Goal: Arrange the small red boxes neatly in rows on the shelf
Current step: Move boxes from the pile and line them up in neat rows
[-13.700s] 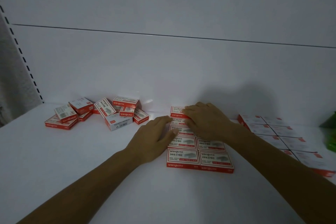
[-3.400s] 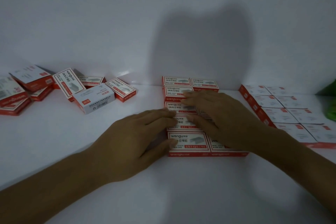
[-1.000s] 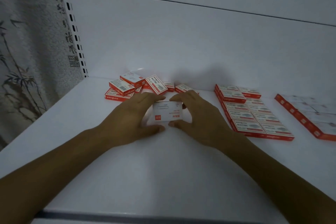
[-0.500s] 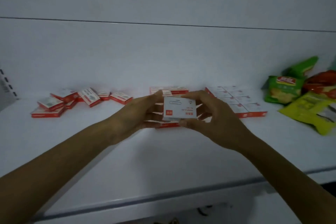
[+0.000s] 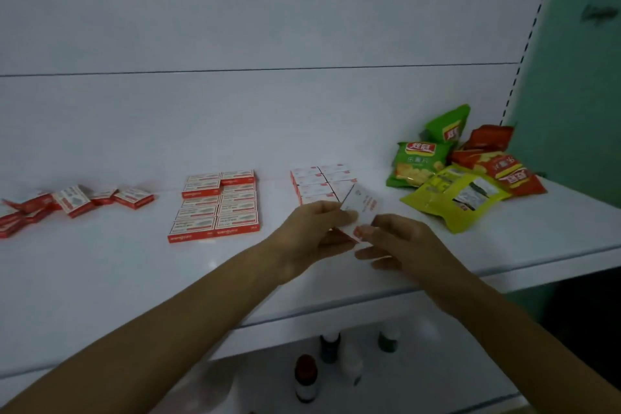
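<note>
I hold one small red and white box (image 5: 363, 203) tilted above the white shelf (image 5: 100, 279), just in front of the right block of boxes (image 5: 321, 180). My left hand (image 5: 316, 232) pinches its left edge and my right hand (image 5: 400, 242) grips its lower right corner. A neat two-column block of red boxes (image 5: 218, 205) lies in the middle of the shelf. A loose heap of red boxes (image 5: 72, 202) is scattered at the far left.
Green, yellow and red snack bags (image 5: 460, 175) are piled at the right end of the shelf. Small bottles (image 5: 331, 348) stand on the lower shelf under the front edge. A perforated upright (image 5: 524, 44) and a green wall bound the right side.
Both hands carried the box from the shelf's middle to the right, down in front of the right block. The view swung right, showing the snack bags and the lower shelf.
</note>
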A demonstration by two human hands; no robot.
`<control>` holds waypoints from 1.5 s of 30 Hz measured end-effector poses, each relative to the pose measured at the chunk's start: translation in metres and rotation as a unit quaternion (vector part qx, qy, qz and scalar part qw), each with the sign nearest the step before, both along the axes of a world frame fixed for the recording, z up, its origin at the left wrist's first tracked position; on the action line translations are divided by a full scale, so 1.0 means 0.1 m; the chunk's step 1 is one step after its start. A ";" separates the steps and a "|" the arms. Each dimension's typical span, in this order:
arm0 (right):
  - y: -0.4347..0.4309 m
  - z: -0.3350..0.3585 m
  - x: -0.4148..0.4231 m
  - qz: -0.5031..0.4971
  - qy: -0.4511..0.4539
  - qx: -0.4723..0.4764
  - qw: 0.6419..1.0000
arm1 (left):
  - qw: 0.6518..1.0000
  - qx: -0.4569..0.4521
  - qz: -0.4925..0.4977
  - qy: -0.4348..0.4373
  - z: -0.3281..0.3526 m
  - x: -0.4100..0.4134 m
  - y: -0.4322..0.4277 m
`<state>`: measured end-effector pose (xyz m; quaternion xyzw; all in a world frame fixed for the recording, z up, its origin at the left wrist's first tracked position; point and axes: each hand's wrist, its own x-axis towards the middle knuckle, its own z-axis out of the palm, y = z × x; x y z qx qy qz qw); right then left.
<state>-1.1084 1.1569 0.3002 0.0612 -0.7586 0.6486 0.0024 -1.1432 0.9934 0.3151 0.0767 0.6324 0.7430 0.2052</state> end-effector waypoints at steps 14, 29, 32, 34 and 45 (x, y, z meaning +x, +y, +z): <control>0.24 0.04 -0.44 0.079 -0.014 0.180 0.980 | 0.833 -0.425 0.124 0.331 -0.24 0.08 -0.12; 0.06 -0.16 -0.74 0.058 0.297 0.499 0.812 | 0.823 -0.476 0.137 0.279 -0.39 0.02 -0.21; -0.03 -0.25 -0.80 0.035 0.306 0.484 0.819 | 0.816 -0.487 0.125 0.286 -0.40 0.01 -0.22; -0.06 -0.30 -0.82 0.019 0.306 0.473 0.826 | 0.814 -0.489 0.116 0.292 -0.40 -0.01 -0.22; 0.02 -0.33 -0.85 -0.050 0.280 0.453 0.845 | 0.811 -0.491 0.118 0.295 -0.42 -0.07 -0.23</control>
